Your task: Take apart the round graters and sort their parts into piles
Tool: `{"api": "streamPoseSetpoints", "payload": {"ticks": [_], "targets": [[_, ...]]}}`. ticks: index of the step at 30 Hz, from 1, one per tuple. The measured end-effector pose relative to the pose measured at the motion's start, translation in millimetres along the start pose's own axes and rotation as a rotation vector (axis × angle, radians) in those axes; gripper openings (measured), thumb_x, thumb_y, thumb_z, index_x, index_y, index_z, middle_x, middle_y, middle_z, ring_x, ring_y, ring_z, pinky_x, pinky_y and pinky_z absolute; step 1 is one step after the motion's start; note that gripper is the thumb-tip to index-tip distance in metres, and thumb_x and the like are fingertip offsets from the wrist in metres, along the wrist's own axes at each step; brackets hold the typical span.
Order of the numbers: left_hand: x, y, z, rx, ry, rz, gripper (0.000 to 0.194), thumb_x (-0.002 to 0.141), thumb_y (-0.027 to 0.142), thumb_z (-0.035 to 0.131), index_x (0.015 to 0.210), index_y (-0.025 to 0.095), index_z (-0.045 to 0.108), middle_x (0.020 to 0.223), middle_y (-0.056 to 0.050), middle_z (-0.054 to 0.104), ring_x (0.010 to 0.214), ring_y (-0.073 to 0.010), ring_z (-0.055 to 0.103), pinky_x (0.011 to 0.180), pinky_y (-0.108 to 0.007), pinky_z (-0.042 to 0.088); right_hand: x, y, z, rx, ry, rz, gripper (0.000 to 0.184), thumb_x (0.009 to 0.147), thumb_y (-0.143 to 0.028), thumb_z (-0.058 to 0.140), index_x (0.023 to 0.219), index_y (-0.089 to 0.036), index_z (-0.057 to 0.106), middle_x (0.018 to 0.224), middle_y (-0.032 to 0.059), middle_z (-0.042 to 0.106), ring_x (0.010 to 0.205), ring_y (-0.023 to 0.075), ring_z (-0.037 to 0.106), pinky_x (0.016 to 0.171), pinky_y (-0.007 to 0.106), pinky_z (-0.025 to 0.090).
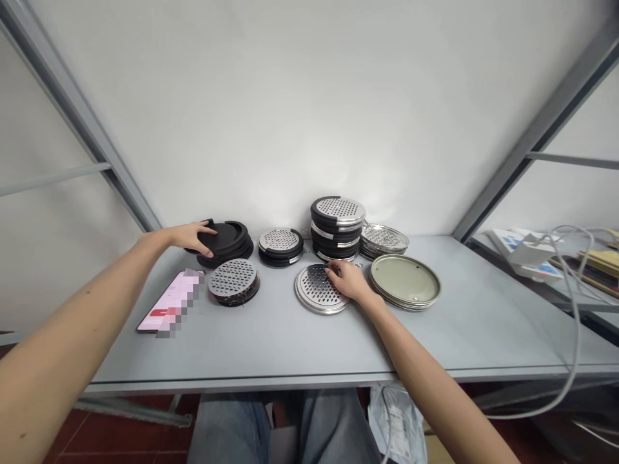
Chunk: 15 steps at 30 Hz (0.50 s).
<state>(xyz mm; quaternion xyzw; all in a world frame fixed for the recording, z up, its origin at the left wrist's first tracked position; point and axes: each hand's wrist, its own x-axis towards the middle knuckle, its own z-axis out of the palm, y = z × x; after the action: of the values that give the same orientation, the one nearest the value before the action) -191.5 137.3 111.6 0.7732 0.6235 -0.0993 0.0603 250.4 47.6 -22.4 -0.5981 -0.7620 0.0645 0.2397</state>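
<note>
My left hand (189, 234) reaches to the back left and grips the top black rubber ring (223, 233) of a stack of black rings (227, 246). My right hand (349, 281) rests on a perforated metal disc (316, 290) lying flat at the table's middle, fingers curled on its surface. Beside it, a small pile with a perforated disc on top (234, 281) sits near the left. At the back stand a short stack of assembled discs (280, 247) and a taller stack (337, 227).
A phone (169, 301) with a lit screen lies at the left on the grey table (290, 348). Plain metal lids (405, 281) and loose perforated discs (384, 240) lie at the right. Cables and boxes (556, 258) crowd the far right.
</note>
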Motion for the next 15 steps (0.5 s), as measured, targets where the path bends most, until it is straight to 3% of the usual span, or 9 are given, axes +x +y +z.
{"api": "streamPoseSetpoints", "payload": {"ticks": [6, 11, 15], "targets": [[0.6, -1.2, 0.6, -0.086, -0.011, 0.026, 0.095, 0.052, 0.061, 0.07, 0.137, 0.024, 0.047, 0.14, -0.009, 0.049, 0.128, -0.0337, 0.046, 0.105, -0.036, 0.036, 0.4, -0.8, 0.3, 0.018, -0.004, -0.031, 0.025, 0.089, -0.033, 0.048, 0.099, -0.017, 0.065, 0.097, 0.0073, 0.069, 0.092, 0.0197, 0.061, 0.079, 0.027, 0.041], [-2.1, -1.9, 2.8, -0.131, 0.118, 0.033, 0.103, 0.046, 0.06, 0.074, 0.138, 0.025, 0.046, 0.148, -0.009, 0.038, 0.133, -0.0354, 0.038, 0.109, -0.038, 0.033, 0.6, -1.7, -0.6, 0.013, -0.017, -0.02, 0.025, 0.09, -0.033, 0.048, 0.1, -0.017, 0.065, 0.098, 0.0073, 0.069, 0.092, 0.0193, 0.061, 0.079, 0.027, 0.041], [-8.9, 2.5, 7.5, -0.227, 0.274, -0.08, 0.104, 0.057, 0.069, 0.064, 0.143, 0.017, 0.038, 0.147, -0.013, 0.039, 0.131, -0.0327, 0.042, 0.107, -0.037, 0.037, 0.4, -1.4, -0.3, 0.013, -0.02, -0.009, 0.025, 0.09, -0.034, 0.049, 0.1, -0.017, 0.065, 0.098, 0.0075, 0.069, 0.091, 0.019, 0.061, 0.078, 0.026, 0.041]]}}
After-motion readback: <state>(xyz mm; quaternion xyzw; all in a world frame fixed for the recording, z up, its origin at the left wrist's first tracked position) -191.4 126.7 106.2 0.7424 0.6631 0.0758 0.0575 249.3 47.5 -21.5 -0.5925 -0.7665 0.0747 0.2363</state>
